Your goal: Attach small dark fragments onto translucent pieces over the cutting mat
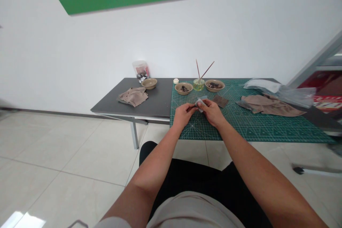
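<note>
Over the green cutting mat (251, 124), my two hands meet close together. My right hand (212, 112) is closed on a small grey-white cloth (200, 104). My left hand (184, 114) is pinched at the cloth's left side, on a small dark piece too tiny to identify. Just beyond my right hand lies a brown square pad (220, 101). Behind the hands stand a bowl with dark pieces (184, 88), a glass jar (198, 84) holding two thin sticks, and another bowl of dark pieces (214, 86).
A brown cloth (133, 96), an empty bowl (149, 83) and a plastic tub (141, 70) are on the left. Another brown cloth (269, 105) and clear plastic bags (296, 94) lie on the right. A small white lid (176, 81) sits at the back.
</note>
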`<state>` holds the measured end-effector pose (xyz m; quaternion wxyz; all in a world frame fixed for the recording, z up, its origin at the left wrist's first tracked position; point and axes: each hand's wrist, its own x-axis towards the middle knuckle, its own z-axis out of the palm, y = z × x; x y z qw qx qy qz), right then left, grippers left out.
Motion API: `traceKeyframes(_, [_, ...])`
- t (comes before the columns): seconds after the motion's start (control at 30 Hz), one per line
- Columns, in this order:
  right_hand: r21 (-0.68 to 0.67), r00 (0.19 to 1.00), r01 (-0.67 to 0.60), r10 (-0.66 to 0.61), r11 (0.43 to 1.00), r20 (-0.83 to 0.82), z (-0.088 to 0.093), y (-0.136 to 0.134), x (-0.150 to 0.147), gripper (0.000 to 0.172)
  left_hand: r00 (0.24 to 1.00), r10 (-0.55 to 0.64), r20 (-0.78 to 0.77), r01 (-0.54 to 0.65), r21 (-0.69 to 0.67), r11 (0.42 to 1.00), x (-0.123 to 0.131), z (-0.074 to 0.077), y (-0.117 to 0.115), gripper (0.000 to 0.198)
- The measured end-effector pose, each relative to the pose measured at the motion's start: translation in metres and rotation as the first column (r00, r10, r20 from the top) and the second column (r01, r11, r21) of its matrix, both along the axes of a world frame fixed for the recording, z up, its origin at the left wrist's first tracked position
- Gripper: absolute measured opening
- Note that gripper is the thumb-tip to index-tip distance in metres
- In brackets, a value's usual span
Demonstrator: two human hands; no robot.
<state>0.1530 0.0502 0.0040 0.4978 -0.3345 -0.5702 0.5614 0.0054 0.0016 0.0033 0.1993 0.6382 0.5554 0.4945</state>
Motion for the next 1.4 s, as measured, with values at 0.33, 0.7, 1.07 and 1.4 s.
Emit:
traceKeyframes(0.33, [-0.002,0.995,-0.014,0.014,1.000,0.098,0.008,-0.005,-0.001,0.043,0.983,0.023,-0.181,-0.023,0.000,1.000,0.000,0.001,-0.001,0.007])
traceKeyframes(0.7, [-0.068,0.999,-0.020,0.018,0.997,-0.027,0.002,0.001,0.000,0.049,0.999,-0.034,-0.018,0.034,-0.002,0.999,-0.001,0.000,-0.003,0.008])
traceKeyframes(1.07, [-0.086,0.990,-0.140,0.140,0.986,-0.004,0.005,-0.001,0.004,0.047,0.996,-0.081,0.026,0.082,-0.049,0.995,-0.002,0.002,-0.002,0.009])
traceKeyframes(1.4, [-0.083,0.994,0.014,-0.023,0.996,-0.111,0.001,0.003,0.000,0.042,0.960,-0.056,0.276,0.049,0.032,0.998,-0.001,-0.006,0.001,0.007])
